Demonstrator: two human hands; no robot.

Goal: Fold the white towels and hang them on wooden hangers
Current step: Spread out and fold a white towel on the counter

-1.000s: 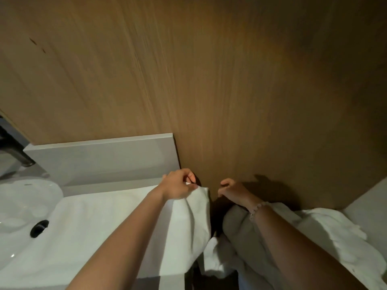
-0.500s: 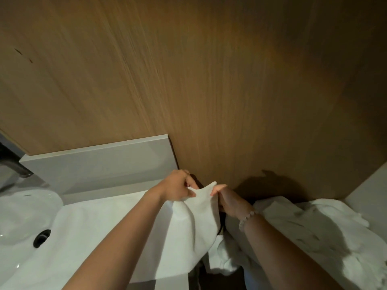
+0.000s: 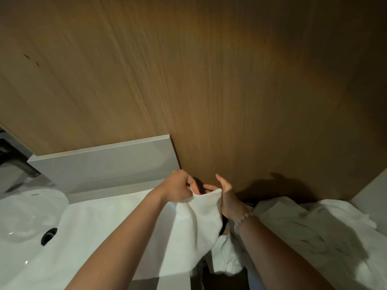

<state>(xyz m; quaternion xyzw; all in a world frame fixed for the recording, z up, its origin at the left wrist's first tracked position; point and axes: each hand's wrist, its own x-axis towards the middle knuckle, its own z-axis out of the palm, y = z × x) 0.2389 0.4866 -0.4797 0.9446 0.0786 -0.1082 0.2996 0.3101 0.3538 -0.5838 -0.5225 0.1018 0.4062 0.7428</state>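
A white towel (image 3: 129, 233) lies spread over the counter beside the sink, its right end lifted off the surface. My left hand (image 3: 178, 188) grips the towel's far edge with curled fingers. My right hand (image 3: 225, 195) pinches the towel's upper right corner between thumb and fingers; its other fingers stick up. A dark curved object (image 3: 200, 186) shows between my two hands against the wooden wall; what it is cannot be made out. A heap of crumpled white towels (image 3: 310, 233) lies to the right of my right forearm. No wooden hanger can be made out.
A white sink basin (image 3: 25, 218) with a black drain (image 3: 48, 235) sits at the left, a dark faucet (image 3: 25, 168) above it. A grey backsplash (image 3: 104, 164) runs behind the counter. A wooden wall panel (image 3: 209, 80) fills the view ahead.
My right hand has come left from the towel heap and taken the spread towel's corner. Both hands have lifted that end of the towel.
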